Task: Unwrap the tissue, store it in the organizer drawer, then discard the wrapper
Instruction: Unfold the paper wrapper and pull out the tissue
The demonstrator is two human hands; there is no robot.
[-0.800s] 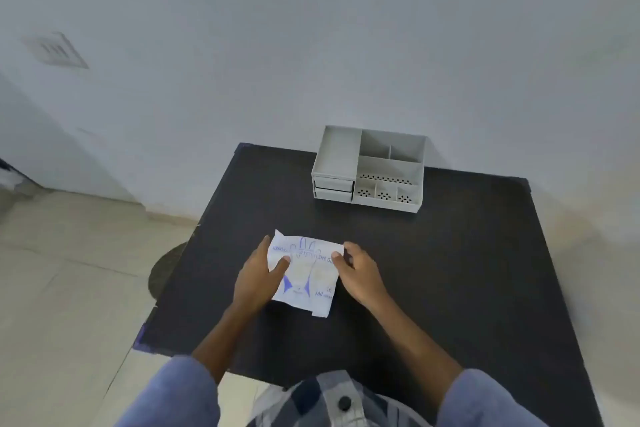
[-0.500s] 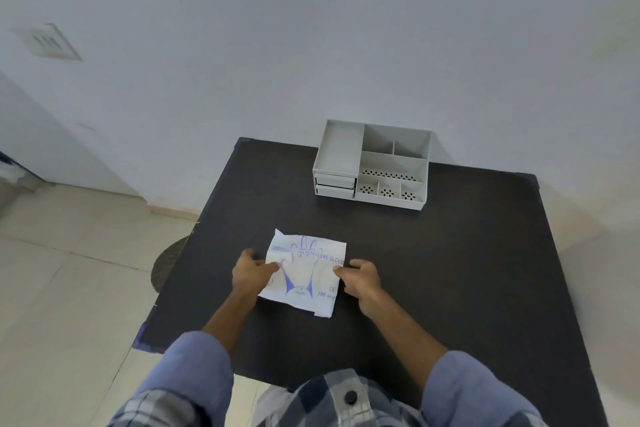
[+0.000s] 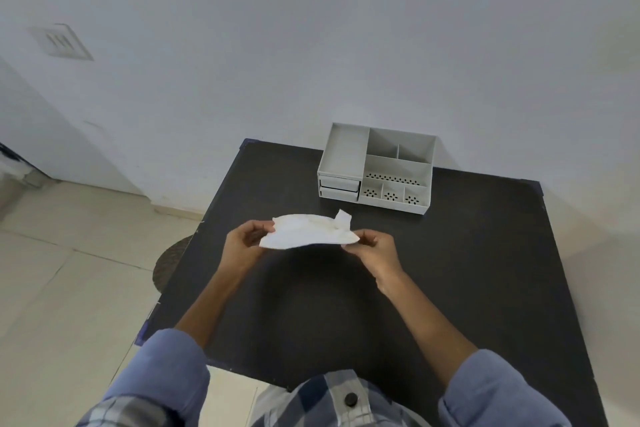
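Note:
A white paper wrapper (image 3: 308,231) is held flat in the air above the black table (image 3: 467,270), its plain underside facing me and one corner sticking up at the far right. My left hand (image 3: 244,243) pinches its left edge and my right hand (image 3: 375,248) pinches its right edge. The tissue inside is hidden. Behind the wrapper stands the grey organizer (image 3: 377,168), with two shut drawers (image 3: 338,188) at its lower left and open compartments on top.
A white wall rises just behind the organizer. The table's left edge drops to a beige tiled floor, where a round dark drain cover (image 3: 169,262) lies. A vent plate (image 3: 60,42) sits on the wall at the upper left.
The wrapper lay flat on the table with its blue print up; both hands have lifted it off the surface and tilted it so the plain side shows.

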